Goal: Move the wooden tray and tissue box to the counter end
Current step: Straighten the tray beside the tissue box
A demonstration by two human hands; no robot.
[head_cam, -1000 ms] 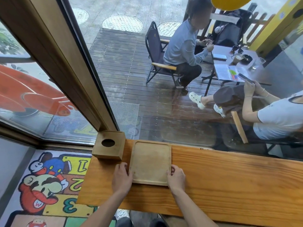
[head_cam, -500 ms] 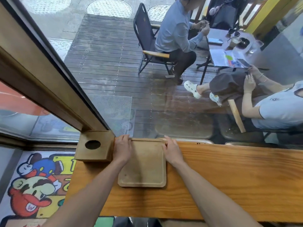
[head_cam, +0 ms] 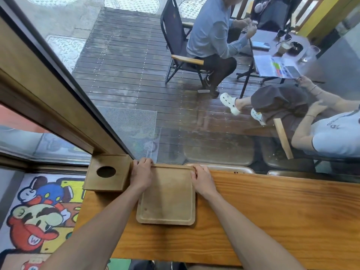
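Wooden surfaces fill the near half of the view: a person's two bare hands grip the far corners of a wooden tray (head_cam: pixel 167 199) lying flat on an orange-toned wooden counter (head_cam: pixel 272 221) that runs along a window. The left hand (head_cam: pixel 141 173) curls its fingers over the tray's far left corner, and the right hand (head_cam: pixel 202 179) closes on the far right corner, the two hands apart by the tray's width, both forearms reaching in from the near edge. Just left of the tray, at the counter's left end and against the window frame (head_cam: pixel 48 106), stands the wooden tissue box (head_cam: pixel 108 173), a round hole in its top; the left hand lies right beside its right side, though contact cannot be told. Beyond the glass, on a dark wooden deck (head_cam: pixel 126 65), two people sit at a small table (head_cam: pixel 276 47) bearing papers and drinks, one in a folding chair (head_cam: pixel 175 41). A colourful cartoon floor mat (head_cam: pixel 39 211) shows below the counter at near left.
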